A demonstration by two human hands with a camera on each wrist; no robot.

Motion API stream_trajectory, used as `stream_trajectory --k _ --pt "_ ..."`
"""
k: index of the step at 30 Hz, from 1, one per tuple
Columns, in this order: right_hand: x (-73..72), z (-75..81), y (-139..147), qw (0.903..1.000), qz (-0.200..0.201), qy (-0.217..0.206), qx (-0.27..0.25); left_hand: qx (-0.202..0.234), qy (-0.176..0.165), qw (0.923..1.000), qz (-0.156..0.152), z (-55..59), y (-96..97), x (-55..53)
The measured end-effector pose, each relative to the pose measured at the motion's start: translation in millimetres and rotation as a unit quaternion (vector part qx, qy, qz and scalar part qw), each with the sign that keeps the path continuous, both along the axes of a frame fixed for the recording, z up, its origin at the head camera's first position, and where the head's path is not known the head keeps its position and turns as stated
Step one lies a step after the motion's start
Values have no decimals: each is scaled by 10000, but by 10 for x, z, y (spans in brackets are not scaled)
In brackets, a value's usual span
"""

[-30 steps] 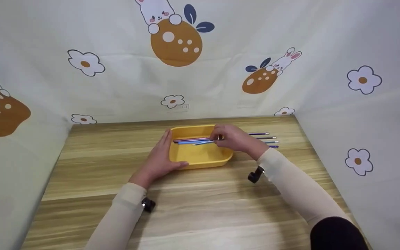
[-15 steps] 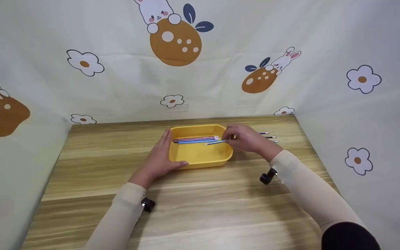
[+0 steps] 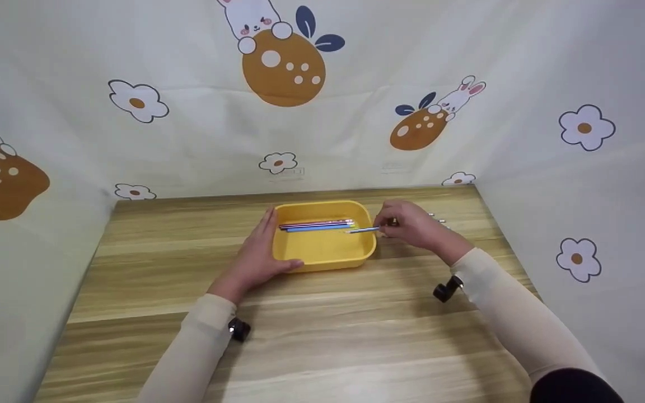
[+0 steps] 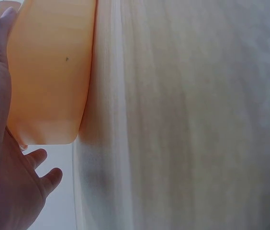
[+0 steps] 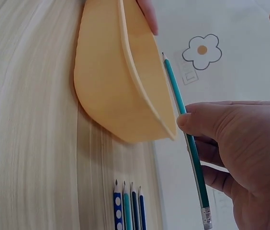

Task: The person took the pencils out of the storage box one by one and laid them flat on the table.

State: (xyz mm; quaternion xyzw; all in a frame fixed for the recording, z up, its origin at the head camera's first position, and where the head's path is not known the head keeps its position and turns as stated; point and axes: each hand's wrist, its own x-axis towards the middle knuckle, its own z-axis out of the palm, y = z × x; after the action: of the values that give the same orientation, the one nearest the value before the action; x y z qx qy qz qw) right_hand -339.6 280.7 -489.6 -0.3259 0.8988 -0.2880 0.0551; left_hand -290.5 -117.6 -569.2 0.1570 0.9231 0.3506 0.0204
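My right hand (image 3: 412,226) pinches a teal pencil (image 5: 175,93) between thumb and fingers, its eraser end nearest the palm. In the head view that pencil's point reaches over the right part of a yellow plastic tray (image 3: 328,266), while the hand is just past the tray's right rim. Several pencils (image 3: 314,226), among them a blue one and a reddish one, lie side by side in the tray. My left hand (image 3: 252,257) rests at the tray's left end, its thumb along the front rim and its extended fingers against the left wall.
To the right of the tray, several pencils (image 5: 130,206) lie in a row on the wooden table (image 3: 322,324), mostly hidden by my right hand in the head view. A pale patterned cloth (image 3: 199,134) stands behind the table and along both sides.
My right hand has moved to the right, carrying the teal pencil from over the tray's inside to beyond its right rim. Left hand and tray have stayed in place.
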Motion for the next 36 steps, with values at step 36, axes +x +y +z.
stream_trajectory --k 36 --pt "107 -180 726 9970 -531 352 -435 -40 -193 9998 82 28 17 7"
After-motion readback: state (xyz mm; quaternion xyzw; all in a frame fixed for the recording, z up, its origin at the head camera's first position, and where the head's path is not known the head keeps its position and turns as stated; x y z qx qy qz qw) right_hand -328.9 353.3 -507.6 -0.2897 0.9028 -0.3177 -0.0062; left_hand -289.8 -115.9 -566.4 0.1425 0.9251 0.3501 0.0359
